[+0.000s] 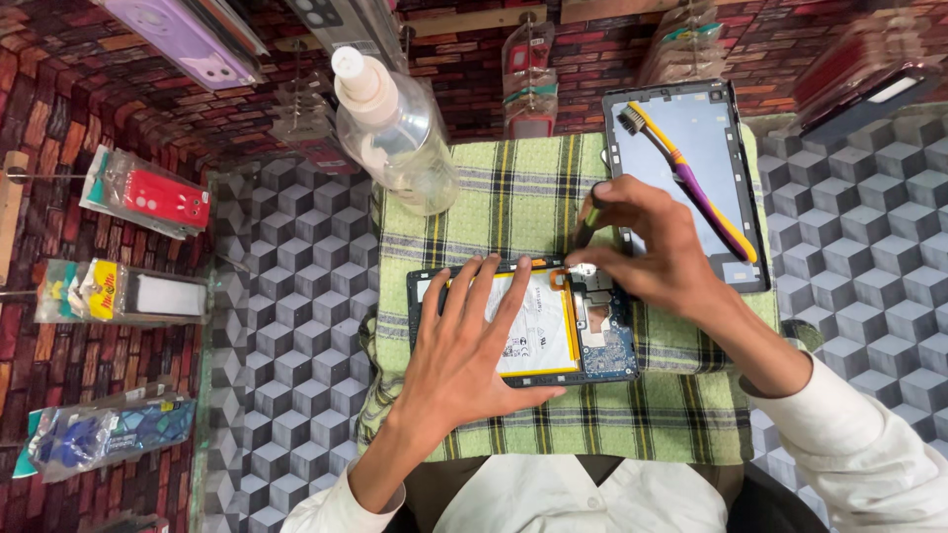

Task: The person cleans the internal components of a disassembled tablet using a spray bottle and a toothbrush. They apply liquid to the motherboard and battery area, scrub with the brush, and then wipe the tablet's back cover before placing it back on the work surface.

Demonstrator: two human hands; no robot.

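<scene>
Head view, only one camera: the opened tablet [523, 326] lies back-off at centre frame on a green checked cloth [513, 197], battery and circuit board exposed. The left hand [464, 355] presses flat on the battery, fingers spread apart, nothing gripped. The right hand [657, 252] sits just right of centre, fingers pinched together and clamped on a dark thin tool [590, 222] whose tip meets the tablet's top edge near the board. Risks as I judge them: the tool could slip off that edge and gouge the board or the orange flex beside it; a hard press from the left palm could stress the battery; the cloth could slide on the cube-pattern counter [296, 326] and shift the tablet. The clear plastic bottle [395, 128], upper centre-left, stands at the cloth's edge, near enough that an elbow or a tugged cloth could tip it. A second tablet frame [746, 212], upper right, carries a yellow-purple toothbrush [691, 178] that could roll off. Hard to see: the tool tip and what it touches are hidden under the right fingers; the left palm covers much of the battery; the tool's type is unclear; hanging packets along the top and left edges are cut off and blurred.
</scene>
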